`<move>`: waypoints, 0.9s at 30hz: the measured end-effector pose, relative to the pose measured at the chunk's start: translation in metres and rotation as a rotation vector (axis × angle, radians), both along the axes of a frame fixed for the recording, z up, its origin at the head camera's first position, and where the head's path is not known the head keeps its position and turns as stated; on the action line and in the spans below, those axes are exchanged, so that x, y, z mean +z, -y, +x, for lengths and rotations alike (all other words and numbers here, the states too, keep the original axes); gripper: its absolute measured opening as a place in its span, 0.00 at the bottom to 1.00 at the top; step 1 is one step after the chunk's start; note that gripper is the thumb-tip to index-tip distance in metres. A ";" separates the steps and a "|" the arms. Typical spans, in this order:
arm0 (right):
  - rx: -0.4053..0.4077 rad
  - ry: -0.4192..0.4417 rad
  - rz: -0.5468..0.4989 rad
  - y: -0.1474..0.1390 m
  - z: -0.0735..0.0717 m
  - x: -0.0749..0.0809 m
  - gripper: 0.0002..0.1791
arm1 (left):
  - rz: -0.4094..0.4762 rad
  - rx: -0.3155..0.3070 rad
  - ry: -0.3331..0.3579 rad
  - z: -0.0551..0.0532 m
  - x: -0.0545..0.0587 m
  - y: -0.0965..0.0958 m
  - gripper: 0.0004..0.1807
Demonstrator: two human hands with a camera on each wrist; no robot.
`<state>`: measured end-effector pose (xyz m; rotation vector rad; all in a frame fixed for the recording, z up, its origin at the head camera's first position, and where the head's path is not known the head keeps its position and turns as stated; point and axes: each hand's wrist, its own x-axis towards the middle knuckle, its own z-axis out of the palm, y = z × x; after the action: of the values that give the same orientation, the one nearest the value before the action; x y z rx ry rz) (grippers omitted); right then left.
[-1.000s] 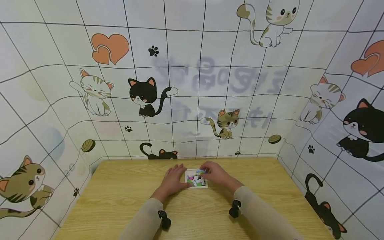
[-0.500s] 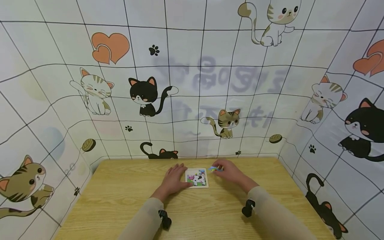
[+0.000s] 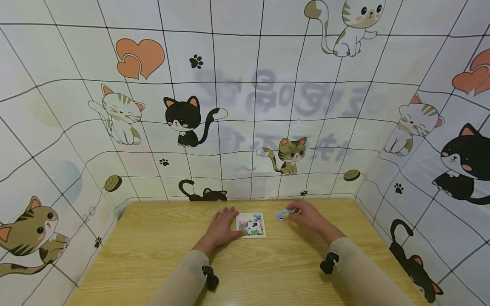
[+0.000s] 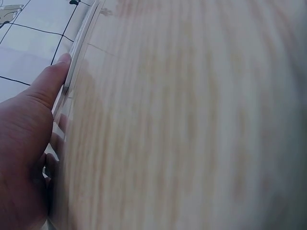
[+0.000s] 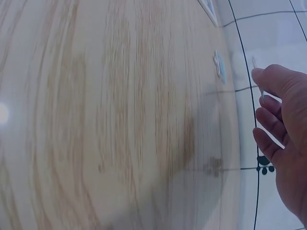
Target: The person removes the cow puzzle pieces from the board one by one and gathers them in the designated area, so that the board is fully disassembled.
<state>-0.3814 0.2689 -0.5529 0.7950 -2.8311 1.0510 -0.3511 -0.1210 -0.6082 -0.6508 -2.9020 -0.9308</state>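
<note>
A small jigsaw puzzle (image 3: 251,226) with a cow picture lies flat in a pale frame, with a bare patch in its upper part. My left hand (image 3: 220,228) rests at the puzzle's left side, fingers spread and thumb across its lower left corner. To the right, my right hand (image 3: 311,216) pinches a thin puzzle piece (image 5: 262,91), seen edge-on in the right wrist view, between thumb and fingers just above the table. Another blue puzzle piece (image 5: 219,66) lies on the wood close by. In the head view the hand partly covers the colourful pieces (image 3: 283,215).
The wooden table (image 3: 245,272) stretches across the lower view and meets a white cloth wall (image 3: 237,102) with printed cats and grid lines at its back edge. Similar printed cloth stands at both sides.
My right hand has lifted a piece off the puzzle's upper right and carried it to the right, beside another piece. The left hand has stayed in place.
</note>
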 end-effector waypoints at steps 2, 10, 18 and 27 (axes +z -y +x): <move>0.000 0.003 -0.001 -0.005 0.000 -0.001 0.13 | -0.010 0.001 0.004 0.001 0.003 0.000 0.50; -0.021 0.005 0.013 -0.019 -0.001 -0.003 0.13 | -0.033 -0.001 0.031 0.002 0.007 -0.001 0.49; -0.025 0.009 0.013 -0.021 -0.005 -0.005 0.12 | 0.002 0.008 0.027 0.000 0.004 0.002 0.50; -0.054 0.053 0.033 -0.018 -0.010 -0.011 0.12 | -0.022 0.001 0.021 -0.002 -0.001 0.001 0.49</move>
<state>-0.3916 0.2870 -0.5641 0.6986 -2.9034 1.0366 -0.3527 -0.1219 -0.6092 -0.6451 -2.9341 -0.9124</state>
